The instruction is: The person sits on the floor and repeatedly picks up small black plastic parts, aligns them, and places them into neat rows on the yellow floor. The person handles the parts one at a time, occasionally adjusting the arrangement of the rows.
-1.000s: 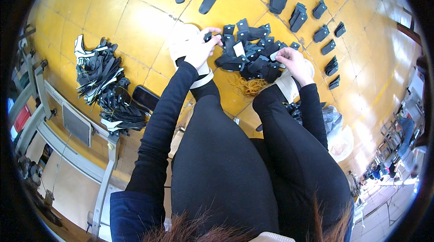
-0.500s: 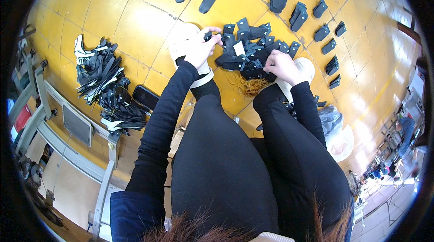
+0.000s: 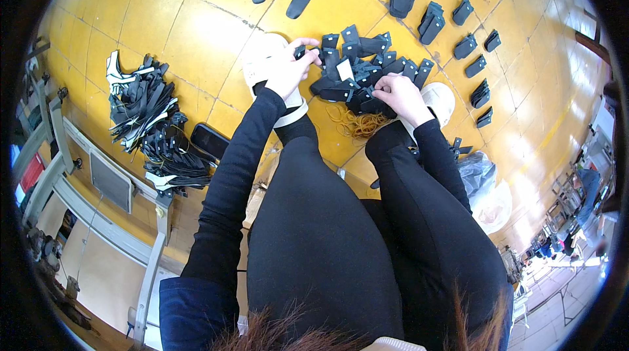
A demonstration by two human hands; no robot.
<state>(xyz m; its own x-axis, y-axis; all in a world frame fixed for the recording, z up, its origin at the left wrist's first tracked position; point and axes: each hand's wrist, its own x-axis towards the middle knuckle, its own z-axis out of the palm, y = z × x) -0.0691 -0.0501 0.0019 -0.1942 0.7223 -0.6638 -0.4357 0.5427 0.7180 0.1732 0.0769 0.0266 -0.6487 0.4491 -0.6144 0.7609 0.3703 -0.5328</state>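
One black tongue-shaped piece (image 3: 299, 53) is pinched by the left hand (image 3: 285, 69); the right hand (image 3: 398, 92), fingers curled on the pile (image 3: 360, 72), is best kept steadying it

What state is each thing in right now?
Left hand: pinching one small black piece at the pile's edge.
Right hand: closed on black pieces in the pile.
Pile: loose heap on the floor.
Elastic bands: tangled, lying untouched.
Phone: flat, screen dark.
Plastic bag: crumpled.
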